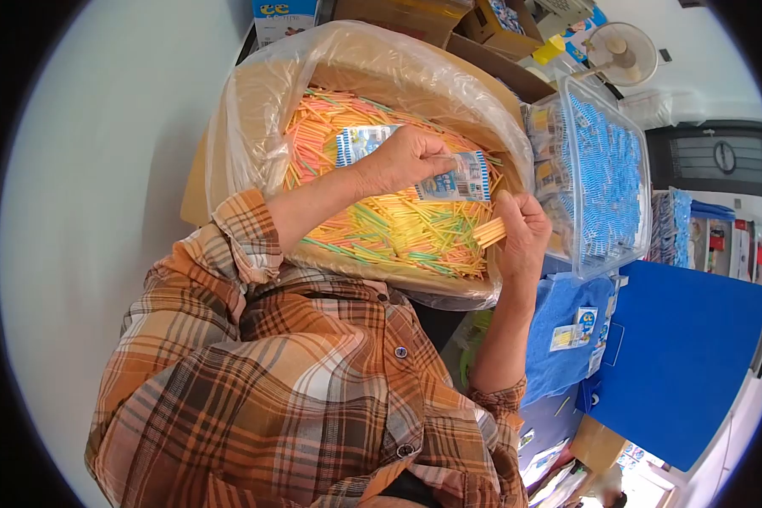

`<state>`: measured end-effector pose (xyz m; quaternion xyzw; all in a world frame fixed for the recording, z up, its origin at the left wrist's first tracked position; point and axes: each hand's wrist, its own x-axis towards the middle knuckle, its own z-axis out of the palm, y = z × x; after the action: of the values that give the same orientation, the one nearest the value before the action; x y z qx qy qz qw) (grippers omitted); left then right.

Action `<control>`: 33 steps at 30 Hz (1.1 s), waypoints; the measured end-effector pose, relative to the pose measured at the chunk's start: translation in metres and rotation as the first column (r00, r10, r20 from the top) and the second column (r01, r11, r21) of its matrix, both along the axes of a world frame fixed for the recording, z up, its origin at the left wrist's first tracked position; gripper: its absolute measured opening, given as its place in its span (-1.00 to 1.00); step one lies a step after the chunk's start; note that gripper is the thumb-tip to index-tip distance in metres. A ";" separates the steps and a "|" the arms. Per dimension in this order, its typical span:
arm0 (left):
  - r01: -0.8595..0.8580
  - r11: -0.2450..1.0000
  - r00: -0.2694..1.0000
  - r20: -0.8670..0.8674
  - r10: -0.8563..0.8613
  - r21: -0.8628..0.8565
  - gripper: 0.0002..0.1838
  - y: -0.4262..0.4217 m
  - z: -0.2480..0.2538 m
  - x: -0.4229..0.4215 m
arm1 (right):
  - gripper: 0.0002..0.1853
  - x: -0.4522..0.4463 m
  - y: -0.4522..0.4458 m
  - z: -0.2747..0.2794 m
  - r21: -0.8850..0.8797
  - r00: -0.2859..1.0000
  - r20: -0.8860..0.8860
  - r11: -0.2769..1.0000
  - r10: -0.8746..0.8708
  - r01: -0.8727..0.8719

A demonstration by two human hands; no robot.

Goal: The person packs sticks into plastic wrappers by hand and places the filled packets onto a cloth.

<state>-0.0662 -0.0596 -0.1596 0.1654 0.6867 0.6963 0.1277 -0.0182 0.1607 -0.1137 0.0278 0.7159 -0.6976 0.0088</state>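
Observation:
A large carton lined with clear plastic (258, 110) stands in front of me, full of thin pastel sticks (330, 127) in pink, orange, yellow and green. Over it, my left hand (402, 161) pinches a small blue-and-white packet (474, 176) between thumb and fingers. Another blue-and-white packet (360, 142) shows behind that hand; whether it is held or lies on the sticks I cannot tell. At the carton's right side, my right hand (525, 227) grips a small bunch of yellow-orange sticks (488, 233), their ends pointing left toward the packet.
Right of the carton stands a clear plastic bin (577, 203) heaped with blue-striped packets (605, 169). Beyond my right forearm are a blue cloth (559, 313) with a packet (571, 337) on it and a blue panel (686, 356). Cardboard boxes (402, 21) and a fan (622, 52) are behind.

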 end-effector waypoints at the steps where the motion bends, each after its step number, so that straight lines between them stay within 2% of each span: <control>1: -0.002 0.998 1.000 0.020 0.000 0.069 -0.86 0.000 -0.002 0.000 | -0.75 0.001 -0.004 0.004 -0.064 1.000 0.017 0.998 -0.021 0.022; 3: -0.009 0.979 0.998 0.059 -0.003 0.203 -0.88 0.000 -0.009 -0.001 | -0.75 0.000 -0.015 0.017 -0.191 0.997 0.053 0.979 -0.062 0.071; 9: 0.035 0.987 0.996 0.080 -0.048 0.156 -0.85 0.001 -0.011 -0.003 | -0.76 -0.018 -0.022 0.038 -0.175 0.995 0.088 0.983 -0.039 0.054; 12: 0.036 0.979 0.993 0.102 -0.058 0.203 -0.86 0.003 -0.010 0.000 | -0.77 -0.023 -0.026 0.048 -0.025 0.991 0.127 0.998 -0.053 0.057; 15: 0.064 0.984 0.994 0.073 -0.077 0.167 -0.83 0.004 -0.008 0.002 | -0.76 -0.032 -0.027 0.038 0.041 0.995 0.080 0.997 -0.066 0.062; 18: 0.088 0.986 0.992 0.079 -0.099 0.140 -0.81 0.005 -0.008 0.003 | -0.75 -0.041 -0.020 0.019 0.300 0.988 -0.151 0.952 -0.021 0.066; 21: 0.122 0.988 0.982 0.136 -0.134 0.094 -0.78 0.004 -0.007 0.003 | -0.76 -0.035 -0.037 0.030 0.609 0.935 -0.345 0.778 0.085 0.154; 24: 0.112 0.980 0.969 0.202 -0.145 0.166 -0.76 0.009 -0.019 0.002 | -0.78 -0.023 -0.043 0.043 0.611 0.983 -0.140 0.792 0.121 -0.010; 27: 0.074 0.968 0.967 0.220 -0.128 0.238 -0.75 0.011 -0.014 0.006 | -0.80 -0.018 -0.031 0.039 0.393 0.983 -0.181 0.916 -0.016 0.087; 30: 0.060 0.973 0.961 0.249 -0.117 0.224 -0.77 0.014 -0.013 0.009 | -0.82 -0.006 -0.030 0.018 0.420 0.946 -0.324 0.895 -0.009 0.153; 31: 0.090 0.995 0.969 0.228 -0.098 0.044 -0.78 0.011 -0.006 0.009 | -0.80 -0.002 -0.028 0.004 0.539 0.910 -0.406 0.827 0.087 0.161; 33: 0.181 0.942 0.978 0.152 -0.142 -0.283 -0.78 0.010 0.013 0.010 | -0.78 0.017 -0.032 -0.002 0.568 0.911 -0.403 0.806 0.094 0.168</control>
<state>-0.0564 -0.0495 -0.1467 0.1546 0.7574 0.5821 0.2522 -0.0008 0.1284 -0.1153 -0.1040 0.8816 -0.4297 -0.1652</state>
